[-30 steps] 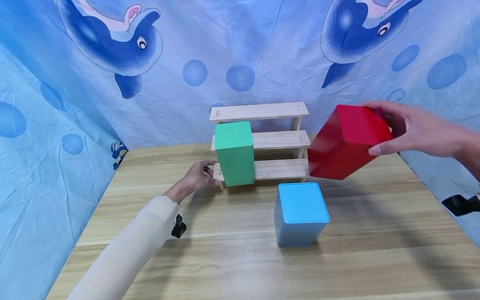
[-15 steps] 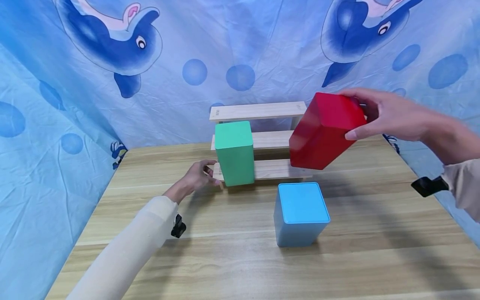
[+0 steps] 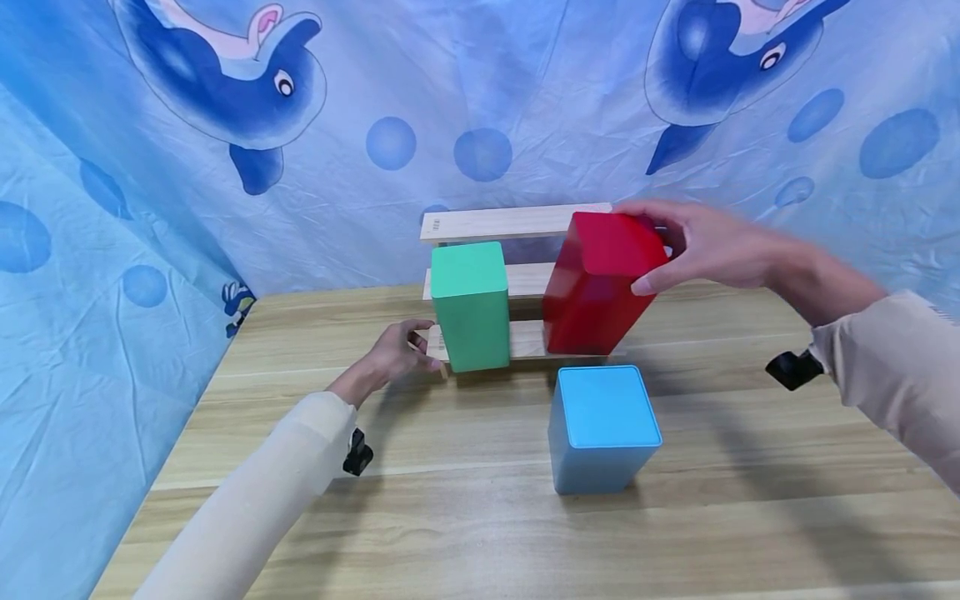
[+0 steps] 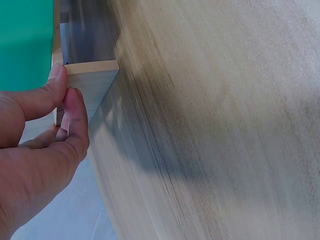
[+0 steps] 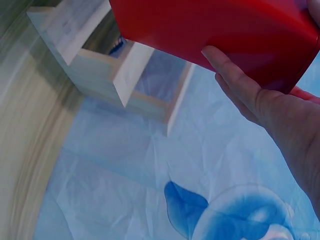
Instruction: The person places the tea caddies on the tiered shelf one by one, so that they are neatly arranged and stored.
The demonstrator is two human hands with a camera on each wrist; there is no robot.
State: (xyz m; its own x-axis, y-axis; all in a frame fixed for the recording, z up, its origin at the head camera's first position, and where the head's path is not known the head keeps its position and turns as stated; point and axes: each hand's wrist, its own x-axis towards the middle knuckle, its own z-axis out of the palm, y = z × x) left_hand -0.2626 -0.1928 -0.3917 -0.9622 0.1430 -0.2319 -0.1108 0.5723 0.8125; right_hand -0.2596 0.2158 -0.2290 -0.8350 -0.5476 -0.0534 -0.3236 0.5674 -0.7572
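A three-tier wooden step rack (image 3: 517, 221) stands at the back of the table. On its lowest step, at the left, a tall green box (image 3: 470, 325) sits upright. My left hand (image 3: 393, 354) pinches the left end of that lowest step between thumb and fingers; the left wrist view shows the fingers (image 4: 75, 112) at the board's end. My right hand (image 3: 701, 246) grips a tall red box (image 3: 596, 287) by its upper right part, tilted, over the right side of the rack. In the right wrist view, the red box (image 5: 215, 35) hangs beside the steps.
A blue box (image 3: 606, 429) stands upright on the wooden table (image 3: 465, 533), in front of the rack's right half. Behind the rack hangs a blue cloth (image 3: 420, 75) printed with dolphins, which also runs down the left side.
My right hand has carried the red box leftward, from right of the rack to over its right half, and the box leans less. The left hand, green box and blue box stay put.
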